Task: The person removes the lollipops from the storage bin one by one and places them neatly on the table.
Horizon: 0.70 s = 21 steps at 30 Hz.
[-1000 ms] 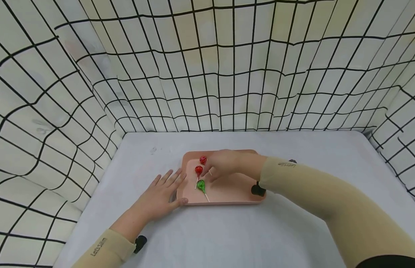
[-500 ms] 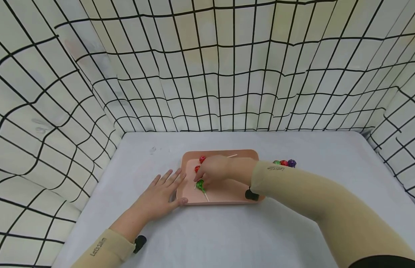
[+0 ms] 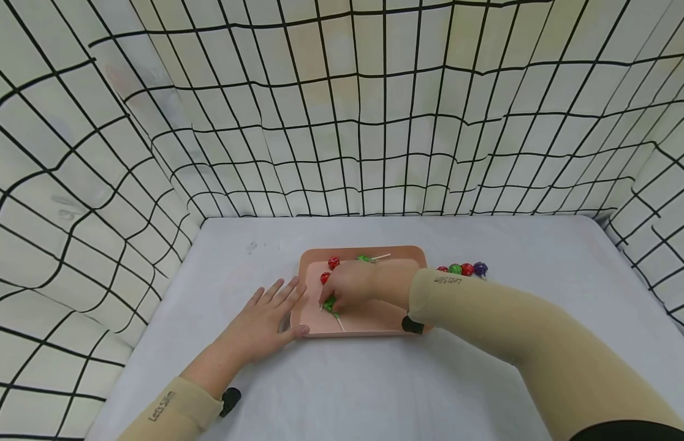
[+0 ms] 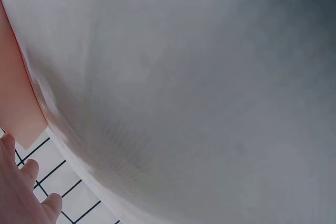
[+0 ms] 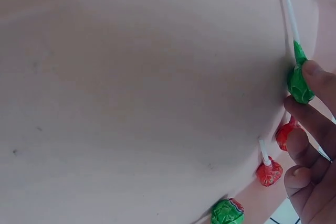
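Note:
In the head view my left hand (image 3: 267, 321) lies with fingers spread at the left edge of a pink tray (image 3: 386, 315). My right hand (image 3: 350, 283) reaches over the tray from the right. Its thumb and index finger pinch the head of a green lollipop (image 5: 299, 83) near the tray's front left; the white stick points toward the front rim. Two red lollipops (image 5: 269, 172) lie just beyond it, partly behind the fingers. Another green lollipop (image 3: 366, 258) rests at the back of the tray, its stick pointing right.
Right of the tray, several wrapped lollipops, among them a purple one (image 3: 480, 268), sit on the white table (image 3: 254, 245), partly behind my right sleeve. A black wire grid (image 3: 375, 122) over white sheeting stands around the back and sides.
My right hand has come forward and slightly left, from beside the red lollipops to the front green one. The back green lollipop and those right of the tray have come into view. The left hand stays put.

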Each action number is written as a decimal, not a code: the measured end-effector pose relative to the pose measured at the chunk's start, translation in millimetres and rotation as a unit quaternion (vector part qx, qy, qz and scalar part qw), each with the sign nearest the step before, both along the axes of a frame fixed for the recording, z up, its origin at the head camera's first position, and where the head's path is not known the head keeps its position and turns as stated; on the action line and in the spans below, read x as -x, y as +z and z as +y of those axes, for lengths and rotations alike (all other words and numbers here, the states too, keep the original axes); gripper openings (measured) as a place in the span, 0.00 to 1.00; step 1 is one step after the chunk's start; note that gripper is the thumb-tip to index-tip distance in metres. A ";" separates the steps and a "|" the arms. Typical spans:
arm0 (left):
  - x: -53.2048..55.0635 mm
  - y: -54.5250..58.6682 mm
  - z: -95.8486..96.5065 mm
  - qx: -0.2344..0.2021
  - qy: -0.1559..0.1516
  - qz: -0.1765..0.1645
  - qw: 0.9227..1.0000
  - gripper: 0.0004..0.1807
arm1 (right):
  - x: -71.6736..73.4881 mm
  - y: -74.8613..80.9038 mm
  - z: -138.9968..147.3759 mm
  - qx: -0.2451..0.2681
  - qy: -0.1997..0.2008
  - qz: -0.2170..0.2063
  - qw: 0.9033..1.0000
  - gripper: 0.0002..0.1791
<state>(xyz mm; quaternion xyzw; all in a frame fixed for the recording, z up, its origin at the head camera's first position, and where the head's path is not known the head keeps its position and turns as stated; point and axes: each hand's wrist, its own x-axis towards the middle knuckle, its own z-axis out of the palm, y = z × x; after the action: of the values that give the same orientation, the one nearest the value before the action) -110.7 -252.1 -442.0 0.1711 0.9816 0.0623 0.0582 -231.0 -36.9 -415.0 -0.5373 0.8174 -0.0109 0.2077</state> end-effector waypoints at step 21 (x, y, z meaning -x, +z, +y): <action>0.6 -1.4 1.1 -0.001 0.002 0.005 1.000 0.49 | 4.9 10.4 15.4 0.019 -0.078 -0.057 0.995 0.15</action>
<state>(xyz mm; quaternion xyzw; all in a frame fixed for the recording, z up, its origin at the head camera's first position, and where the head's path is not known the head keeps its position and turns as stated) -111.2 -251.0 -443.4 0.1693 0.9822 0.0622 0.0529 -235.9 -21.5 -404.6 -0.4742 0.8433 -0.0733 0.2420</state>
